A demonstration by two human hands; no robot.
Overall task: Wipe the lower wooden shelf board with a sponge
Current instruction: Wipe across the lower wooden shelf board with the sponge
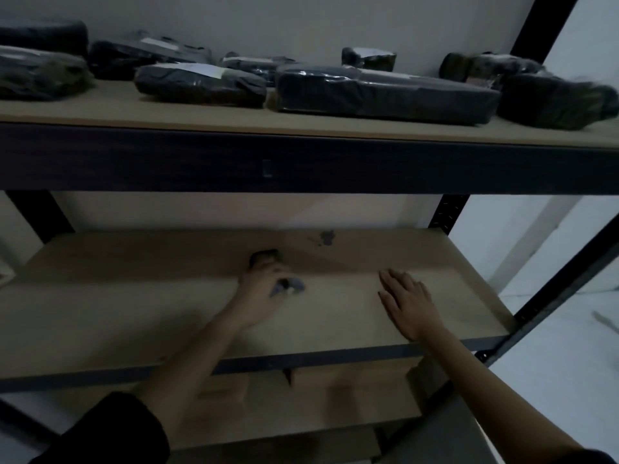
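Left hand (264, 289) is closed on what seems a sponge (289, 287), mid-wipe on the lower shelf board (134, 313). Right hand (410, 301) is laid flat, fingers spread. Next, the dark stain (326, 237) behind must be reached.

Wrapped dark parcels (385, 92) on upper shelf (201, 120)

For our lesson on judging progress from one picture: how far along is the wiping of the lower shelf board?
Done: nothing can be confirmed; the dim board shows no clear wiped streak. In hand: the left hand presses a dark sponge mid-board, while the right hand lies flat and open on the board. Left: the dark stain near the back edge remains, with the board's outer ends apparently not reached.
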